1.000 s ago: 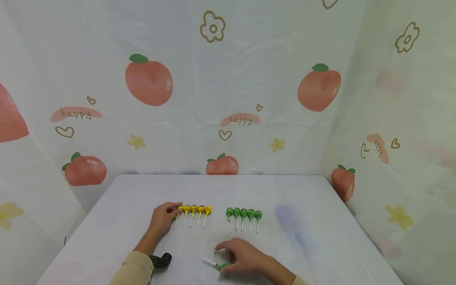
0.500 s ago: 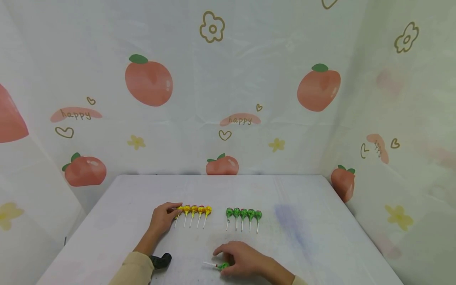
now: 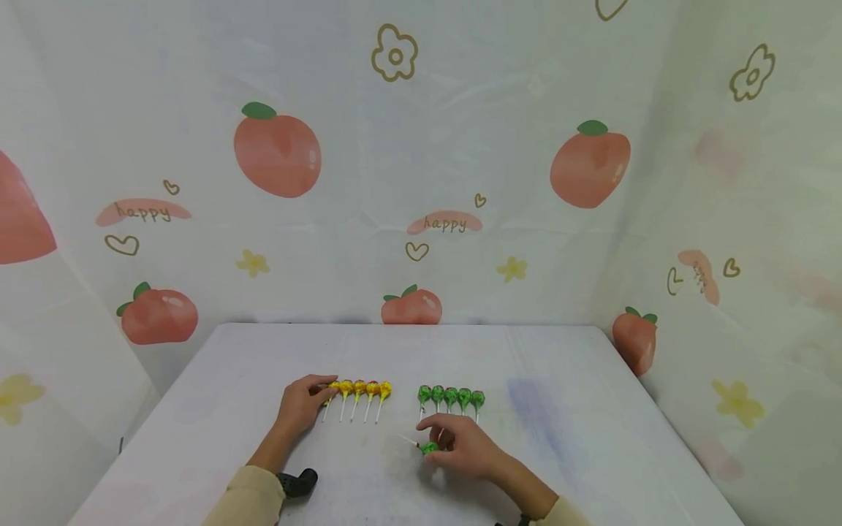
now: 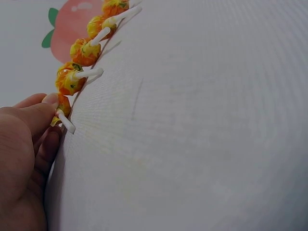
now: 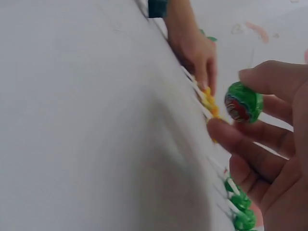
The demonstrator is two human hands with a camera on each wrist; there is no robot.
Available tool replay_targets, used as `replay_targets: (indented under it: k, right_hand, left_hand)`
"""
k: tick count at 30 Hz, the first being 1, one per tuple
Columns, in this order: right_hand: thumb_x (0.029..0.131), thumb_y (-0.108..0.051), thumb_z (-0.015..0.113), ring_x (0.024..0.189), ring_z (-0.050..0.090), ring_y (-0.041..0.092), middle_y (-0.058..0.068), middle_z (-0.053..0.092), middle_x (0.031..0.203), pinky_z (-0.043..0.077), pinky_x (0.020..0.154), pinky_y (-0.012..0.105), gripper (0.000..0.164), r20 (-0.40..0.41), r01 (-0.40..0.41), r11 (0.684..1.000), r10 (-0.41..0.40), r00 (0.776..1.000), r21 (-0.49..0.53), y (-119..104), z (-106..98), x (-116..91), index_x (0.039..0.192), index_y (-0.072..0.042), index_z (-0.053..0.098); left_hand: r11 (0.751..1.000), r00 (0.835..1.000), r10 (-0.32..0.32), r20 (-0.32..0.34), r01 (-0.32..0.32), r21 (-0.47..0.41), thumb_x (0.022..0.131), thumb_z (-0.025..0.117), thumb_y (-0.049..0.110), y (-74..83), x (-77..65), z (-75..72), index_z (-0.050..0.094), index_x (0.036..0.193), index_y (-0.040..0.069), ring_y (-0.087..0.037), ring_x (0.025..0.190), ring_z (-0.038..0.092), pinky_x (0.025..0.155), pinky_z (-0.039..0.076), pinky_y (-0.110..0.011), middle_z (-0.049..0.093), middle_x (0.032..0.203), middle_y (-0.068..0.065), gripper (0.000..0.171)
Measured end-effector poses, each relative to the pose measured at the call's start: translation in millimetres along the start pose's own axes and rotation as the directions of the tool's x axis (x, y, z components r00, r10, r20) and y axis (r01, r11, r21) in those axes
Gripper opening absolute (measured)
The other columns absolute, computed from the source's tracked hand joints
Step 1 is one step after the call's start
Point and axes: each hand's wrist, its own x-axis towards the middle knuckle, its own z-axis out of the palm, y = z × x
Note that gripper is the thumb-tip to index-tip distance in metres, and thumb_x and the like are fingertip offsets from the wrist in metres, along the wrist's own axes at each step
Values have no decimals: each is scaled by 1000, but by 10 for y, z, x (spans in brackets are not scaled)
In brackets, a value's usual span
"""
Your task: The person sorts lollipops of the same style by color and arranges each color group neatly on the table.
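Observation:
My left hand (image 3: 299,404) is at the left end of a row of yellow-wrapped lollipops (image 3: 359,388) lying on the table. Its thumb and fingers pinch the ball of the end yellow lollipop (image 4: 63,104), whose white stick points out from the hand. A green-wrapped lollipop (image 5: 243,102) is in my right hand (image 3: 465,447), held by its ball between thumb and fingers, with the stick pointing left in the head view. That hand is just in front of a row of green lollipops (image 3: 451,395) and covers some of their stick ends.
The white table (image 3: 552,351) runs back to a patterned curtain (image 3: 460,168) with printed peaches. A gap of bare table separates the yellow row from the green one. A black strap-like piece (image 3: 299,483) sticks out at the left wrist by the sleeve.
My right hand has lifted the green lollipop off the near table and carried it forward and slightly right, toward the green row. The left hand has stayed on the yellow lollipop.

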Motion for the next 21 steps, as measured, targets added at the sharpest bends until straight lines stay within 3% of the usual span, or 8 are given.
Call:
replay_targets:
  k: [6,10,15,21]
  right_hand:
    - [85,-10,75,76,66,12,5,62,98,52,70,27,37,-126,38,990,-21,992,137,20,-86,-22,118,-1,63]
    - [86,-4,72,84,65,14,11,64,105,53,74,29,30,-193,68,986,-38,980,153,37,-107,-29,114,0,63]
    - [86,6,67,88,63,23,17,63,107,52,75,29,27,-250,56,979,-5,968,198,-74,-157,-61,112,5,62]
    - [88,8,62,93,62,26,25,60,109,51,74,27,26,-280,2,941,99,955,338,-195,-257,-99,114,10,60]
  left_hand:
    - [1000,1000,-12,8,12,9,89,71,12,0,-2,7,71,117,9,-22,88,58,80,49,-43,67,104,-8,29]
    - [1000,1000,-14,9,14,6,89,71,12,-1,2,11,71,118,9,-23,89,58,80,49,-44,67,105,-8,29]
    - [1000,1000,-12,7,12,2,89,72,13,-3,-5,11,72,117,9,-23,89,58,80,49,-44,67,105,-9,28]
    - [1000,1000,-1,-3,1,8,88,72,12,-4,3,8,72,115,8,-21,84,56,75,48,-38,67,100,-8,28]
